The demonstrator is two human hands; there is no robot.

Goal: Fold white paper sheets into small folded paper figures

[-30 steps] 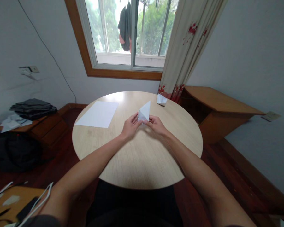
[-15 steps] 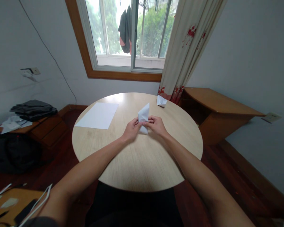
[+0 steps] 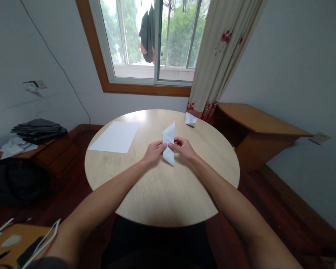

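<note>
Over the middle of the round wooden table (image 3: 154, 194) I hold a folded white paper (image 3: 168, 135) with slanted, pointed ends at top and bottom. My left hand (image 3: 154, 151) pinches its left edge, thumb on the front face. On the opposite edge, my right hand (image 3: 184, 147) grips it the same way, and the two thumbs nearly meet at its centre. The fingers behind the paper are partly hidden.
A flat white sheet (image 3: 116, 137) lies at the table's left. Near the far right edge sits a small folded paper piece (image 3: 190, 119). A wooden desk (image 3: 260, 119) stands right of the table, and a curtain (image 3: 215, 59) hangs behind.
The folded paper's lower end now shows as a clear point reaching further down, and the paper looks flatter towards me. The thumbs have drawn slightly apart; both hands keep hold.
</note>
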